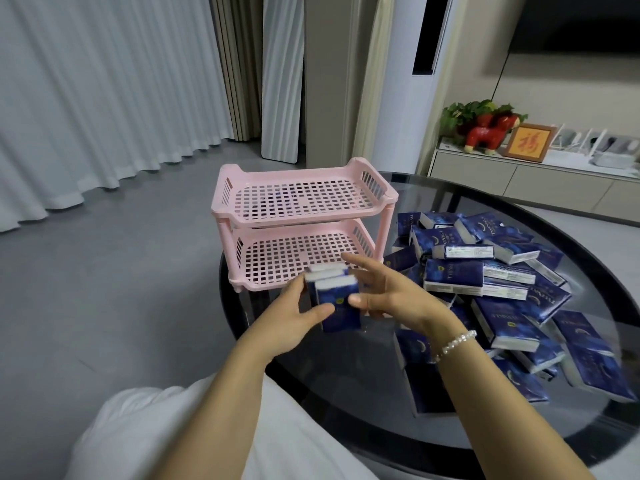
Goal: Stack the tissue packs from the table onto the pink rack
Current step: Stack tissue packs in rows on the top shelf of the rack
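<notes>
Small bunch of blue tissue packs held between both hands, just in front of pink rack. Left hand: thumb and fingers curled round bunch's left side. Right hand: fingers nearly straight, pressed on right side. Both shelves of rack seen bare. Big pile of packs left beside rack, on right.

Bunch could be dropped or fanned apart if squeeze is loosened. Light rack could be pushed off edge.

Rack set near left edge of round dark glass table. Grey floor, white curtains behind rack.

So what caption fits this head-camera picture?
Both hands, left hand and right hand, carry tissue packs toward the pink rack.
</notes>
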Tool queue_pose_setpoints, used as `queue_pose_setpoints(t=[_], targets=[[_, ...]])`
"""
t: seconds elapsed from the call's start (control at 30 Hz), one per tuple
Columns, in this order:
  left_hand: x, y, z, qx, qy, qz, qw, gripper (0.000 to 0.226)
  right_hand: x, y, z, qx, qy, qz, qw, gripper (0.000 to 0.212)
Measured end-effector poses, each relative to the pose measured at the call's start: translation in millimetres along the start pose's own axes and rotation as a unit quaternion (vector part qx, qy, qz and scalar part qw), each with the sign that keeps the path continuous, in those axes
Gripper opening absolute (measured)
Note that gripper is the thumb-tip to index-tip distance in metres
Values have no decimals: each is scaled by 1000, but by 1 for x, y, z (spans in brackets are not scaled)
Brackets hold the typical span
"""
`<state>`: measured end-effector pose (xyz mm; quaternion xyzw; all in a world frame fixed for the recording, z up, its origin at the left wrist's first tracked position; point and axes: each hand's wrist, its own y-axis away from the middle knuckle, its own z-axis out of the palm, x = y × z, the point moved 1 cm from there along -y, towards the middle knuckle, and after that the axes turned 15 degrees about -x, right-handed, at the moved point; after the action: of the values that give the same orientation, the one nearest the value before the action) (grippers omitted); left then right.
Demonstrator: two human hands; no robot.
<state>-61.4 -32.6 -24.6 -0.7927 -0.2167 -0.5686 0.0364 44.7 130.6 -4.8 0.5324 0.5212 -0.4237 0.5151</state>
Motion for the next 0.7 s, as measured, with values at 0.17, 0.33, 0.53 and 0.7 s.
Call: queue_pose_setpoints(t=[0.17,0.33,0.53,0.7], targets=[[-8,-2,7,-43,-131,-44,989,84,17,-3,0,-32,122,20,992,69],[-10,-6,11,-72,-179,-81,978,88,22,-5,-3,-31,129,-5,991,65],[-5,-6,13,-20,-156,-61,986,92,19,-3,-4,-17,154,11,988,60],[15,2,11,23,-67,30,997,73,-4,10,-7,-6,157,10,988,57]])
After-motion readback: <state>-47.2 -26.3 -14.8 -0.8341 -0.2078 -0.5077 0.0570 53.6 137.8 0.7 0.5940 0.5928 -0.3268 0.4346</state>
